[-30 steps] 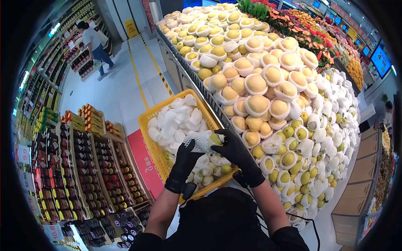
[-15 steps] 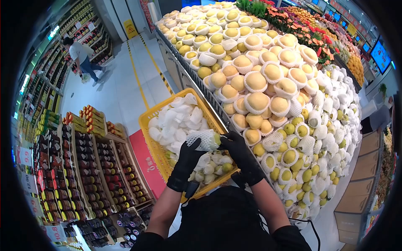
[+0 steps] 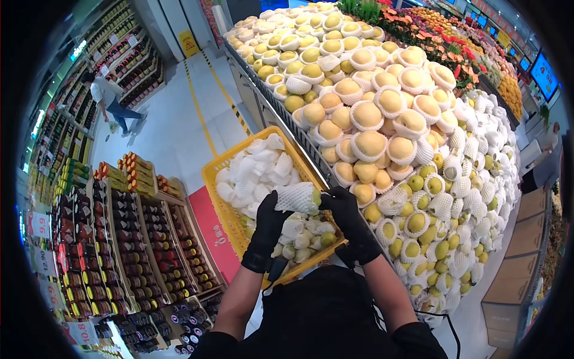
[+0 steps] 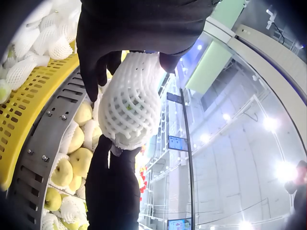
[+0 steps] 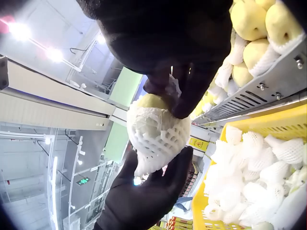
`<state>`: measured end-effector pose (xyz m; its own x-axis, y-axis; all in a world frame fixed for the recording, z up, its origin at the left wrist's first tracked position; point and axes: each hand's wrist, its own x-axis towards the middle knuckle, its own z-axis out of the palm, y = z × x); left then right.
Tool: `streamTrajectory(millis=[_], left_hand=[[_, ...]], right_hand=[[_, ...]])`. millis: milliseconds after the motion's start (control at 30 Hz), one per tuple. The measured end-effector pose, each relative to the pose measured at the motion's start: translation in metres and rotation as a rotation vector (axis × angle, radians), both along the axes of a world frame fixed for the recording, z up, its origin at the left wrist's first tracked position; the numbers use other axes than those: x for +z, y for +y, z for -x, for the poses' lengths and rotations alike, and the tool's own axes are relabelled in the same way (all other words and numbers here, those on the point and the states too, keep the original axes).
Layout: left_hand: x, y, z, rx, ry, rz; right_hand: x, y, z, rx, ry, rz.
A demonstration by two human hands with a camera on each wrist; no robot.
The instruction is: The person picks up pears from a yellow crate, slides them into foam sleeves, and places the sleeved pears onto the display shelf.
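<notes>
A green-yellow pear in a white foam net is held above the yellow crate. My black-gloved left hand grips the netted end, fingers and thumb round the foam. At the pear's bare end is my gloved right hand, its fingertips pinching a bit of thin clear film. In the right wrist view the film looks crumpled against the skin of the pear, above the net's edge. The left wrist view shows the net stretched over most of the fruit.
The yellow crate holds empty foam nets and, nearer me, several wrapped pears. To the right rises a big sloped display of netted pears behind a metal rail. Jar shelves stand left; a person walks beyond.
Both hands still hold the netted pear over the crate. The net now reaches farther over the pear, and the right fingers have shifted to its end. The person in the aisle has walked on.
</notes>
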<state>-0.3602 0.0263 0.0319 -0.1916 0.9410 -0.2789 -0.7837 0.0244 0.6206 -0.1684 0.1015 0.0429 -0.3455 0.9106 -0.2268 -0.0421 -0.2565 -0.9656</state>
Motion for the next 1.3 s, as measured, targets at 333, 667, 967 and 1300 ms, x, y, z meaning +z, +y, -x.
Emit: streamTrajectory(millis=[333, 667, 967, 1300], left_hand=[[-0.003, 0.002, -0.007, -0.003, 0.107, 0.026], [-0.022, 0.001, -0.007, -0.128, 0.418, -0.030], [-0.019, 0.000, 0.000, -0.105, 0.275, -0.103], [-0.039, -0.005, 0.000, -0.167, 0.570, 0.013]], right_hand=[[-0.001, -0.002, -0.002, 0.000, -0.051, -0.044], [-0.006, -0.003, -0.004, -0.035, -0.030, 0.039], [-0.014, -0.002, -0.006, -0.059, 0.027, 0.097], [-0.008, -0.005, -0.004, -0.047, 0.013, 0.039]])
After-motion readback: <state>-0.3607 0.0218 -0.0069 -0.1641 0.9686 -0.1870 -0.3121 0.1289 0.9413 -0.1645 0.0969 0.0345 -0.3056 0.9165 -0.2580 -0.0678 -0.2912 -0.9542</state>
